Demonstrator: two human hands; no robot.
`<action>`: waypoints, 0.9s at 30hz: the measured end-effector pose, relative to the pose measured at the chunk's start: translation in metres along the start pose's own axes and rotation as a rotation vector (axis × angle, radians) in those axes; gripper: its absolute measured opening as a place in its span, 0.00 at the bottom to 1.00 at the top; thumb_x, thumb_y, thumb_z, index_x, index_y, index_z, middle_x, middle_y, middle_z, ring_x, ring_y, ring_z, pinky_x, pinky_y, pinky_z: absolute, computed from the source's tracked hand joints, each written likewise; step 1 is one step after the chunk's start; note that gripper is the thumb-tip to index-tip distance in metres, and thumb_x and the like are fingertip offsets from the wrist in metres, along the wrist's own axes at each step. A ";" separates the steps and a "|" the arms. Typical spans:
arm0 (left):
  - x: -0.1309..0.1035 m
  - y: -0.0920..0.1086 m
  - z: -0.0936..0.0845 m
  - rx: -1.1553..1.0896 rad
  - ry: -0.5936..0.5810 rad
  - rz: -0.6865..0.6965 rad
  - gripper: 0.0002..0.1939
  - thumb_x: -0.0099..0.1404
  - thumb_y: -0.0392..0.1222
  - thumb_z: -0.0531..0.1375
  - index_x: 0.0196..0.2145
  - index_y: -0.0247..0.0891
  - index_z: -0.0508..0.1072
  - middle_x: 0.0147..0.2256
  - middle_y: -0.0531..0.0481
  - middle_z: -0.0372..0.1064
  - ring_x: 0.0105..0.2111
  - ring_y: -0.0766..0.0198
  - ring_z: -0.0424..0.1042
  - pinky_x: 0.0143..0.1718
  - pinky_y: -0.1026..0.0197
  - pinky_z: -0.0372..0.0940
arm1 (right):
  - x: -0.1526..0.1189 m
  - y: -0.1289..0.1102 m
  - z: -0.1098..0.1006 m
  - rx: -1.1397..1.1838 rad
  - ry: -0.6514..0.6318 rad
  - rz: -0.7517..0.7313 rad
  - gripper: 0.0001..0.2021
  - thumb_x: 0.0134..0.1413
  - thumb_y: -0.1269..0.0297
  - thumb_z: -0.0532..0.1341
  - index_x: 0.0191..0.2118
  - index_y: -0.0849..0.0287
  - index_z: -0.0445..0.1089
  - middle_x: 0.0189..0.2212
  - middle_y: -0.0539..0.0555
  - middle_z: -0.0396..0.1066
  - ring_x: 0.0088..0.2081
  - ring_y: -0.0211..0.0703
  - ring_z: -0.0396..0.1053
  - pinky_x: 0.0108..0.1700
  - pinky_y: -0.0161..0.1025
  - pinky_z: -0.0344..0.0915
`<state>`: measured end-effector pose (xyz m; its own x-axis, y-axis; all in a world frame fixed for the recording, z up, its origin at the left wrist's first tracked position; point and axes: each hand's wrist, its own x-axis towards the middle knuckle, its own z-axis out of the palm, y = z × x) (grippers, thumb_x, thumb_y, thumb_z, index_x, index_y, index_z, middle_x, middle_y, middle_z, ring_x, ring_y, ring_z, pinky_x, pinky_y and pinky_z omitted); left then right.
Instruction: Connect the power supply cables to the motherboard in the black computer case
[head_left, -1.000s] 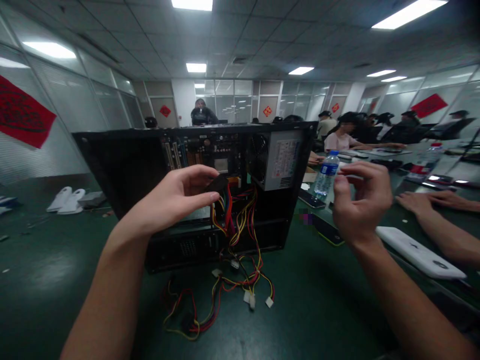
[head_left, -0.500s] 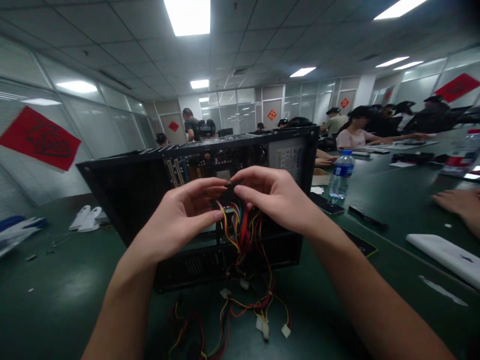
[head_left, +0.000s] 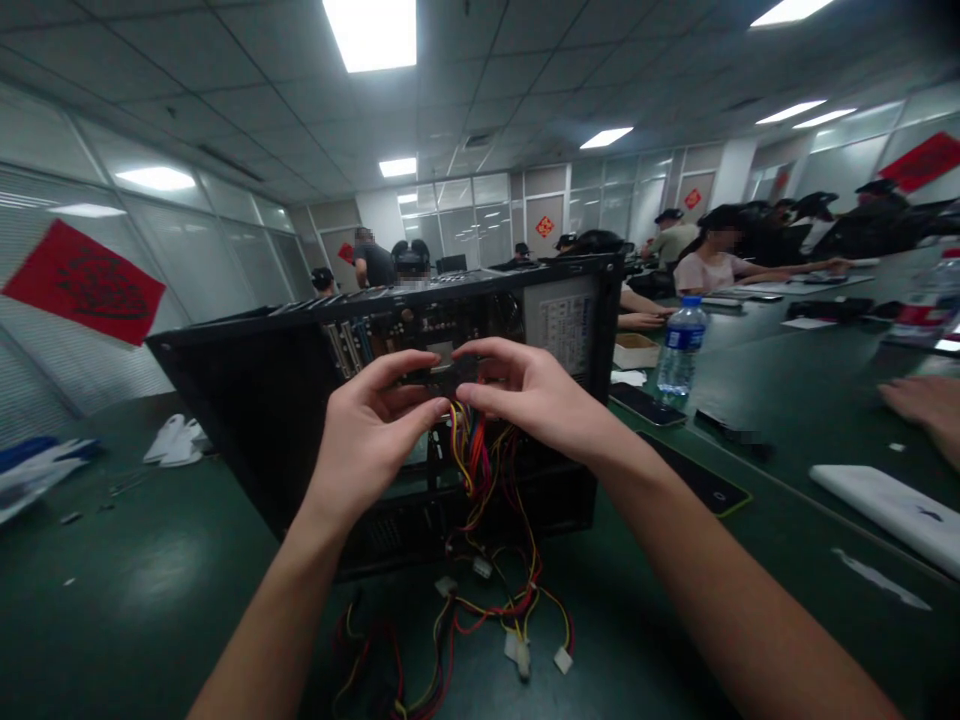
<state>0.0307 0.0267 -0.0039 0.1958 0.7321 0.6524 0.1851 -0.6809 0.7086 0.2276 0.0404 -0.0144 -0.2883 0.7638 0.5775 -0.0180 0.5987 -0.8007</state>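
My left hand [head_left: 371, 425] and right hand [head_left: 536, 395] both pinch a small black connector [head_left: 444, 381] between fingertips, directly before the open computer case [head_left: 247, 400]. Its coloured wires [head_left: 480, 470] hang straight down; both hands equally close.

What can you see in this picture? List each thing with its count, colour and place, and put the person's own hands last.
computer case: 1, black, open, middle of the table
power supply: 1, grey, top right inside the case
connector: 1, dark, pinched between both hands
wire bundle: 1, red, yellow and black, hanging from the connector onto the table
table: 1, dark green, across the foreground
water bottle: 1, clear with blue cap, right of the case
white slab: 1, right edge of the table
red paper signs: several, on the glass walls
seated people: several, far right
left hand: 1, holding the connector
right hand: 1, holding the connector
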 end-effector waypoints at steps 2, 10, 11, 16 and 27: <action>0.001 -0.001 0.004 -0.010 0.045 -0.026 0.24 0.57 0.45 0.70 0.50 0.35 0.76 0.52 0.40 0.75 0.41 0.57 0.79 0.46 0.54 0.76 | 0.001 0.004 0.003 -0.025 0.031 -0.043 0.20 0.54 0.62 0.68 0.52 0.62 0.70 0.33 0.52 0.74 0.33 0.38 0.72 0.33 0.34 0.70; 0.009 -0.023 0.002 0.251 -0.360 -0.247 0.19 0.65 0.54 0.59 0.36 0.33 0.79 0.32 0.48 0.77 0.34 0.59 0.73 0.38 0.60 0.70 | 0.011 0.045 0.028 -0.527 0.372 -0.459 0.14 0.63 0.69 0.59 0.53 0.59 0.67 0.47 0.59 0.74 0.45 0.46 0.73 0.51 0.44 0.70; 0.011 -0.030 0.000 0.348 -0.433 -0.268 0.20 0.66 0.53 0.57 0.30 0.33 0.78 0.27 0.49 0.74 0.29 0.61 0.71 0.34 0.62 0.67 | 0.014 0.053 0.030 -0.568 0.337 -0.454 0.14 0.62 0.70 0.59 0.53 0.60 0.67 0.48 0.59 0.73 0.46 0.47 0.74 0.51 0.44 0.70; 0.017 -0.076 -0.003 0.728 -0.479 -0.338 0.22 0.70 0.48 0.51 0.27 0.35 0.76 0.24 0.50 0.72 0.26 0.63 0.68 0.30 0.62 0.57 | 0.023 0.090 0.023 -0.596 0.222 0.035 0.13 0.57 0.71 0.64 0.48 0.62 0.68 0.36 0.54 0.73 0.37 0.43 0.72 0.41 0.39 0.66; 0.006 -0.101 0.020 0.991 -0.377 -0.500 0.18 0.68 0.47 0.53 0.30 0.39 0.79 0.27 0.45 0.75 0.29 0.58 0.72 0.29 0.60 0.54 | 0.022 0.112 0.014 -0.631 0.111 0.378 0.09 0.54 0.68 0.67 0.40 0.61 0.68 0.32 0.49 0.70 0.34 0.38 0.67 0.35 0.34 0.58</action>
<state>0.0324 0.0993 -0.0768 0.1310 0.9838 0.1222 0.9590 -0.1570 0.2360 0.2061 0.1206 -0.0937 -0.0668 0.9451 0.3198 0.6262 0.2893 -0.7241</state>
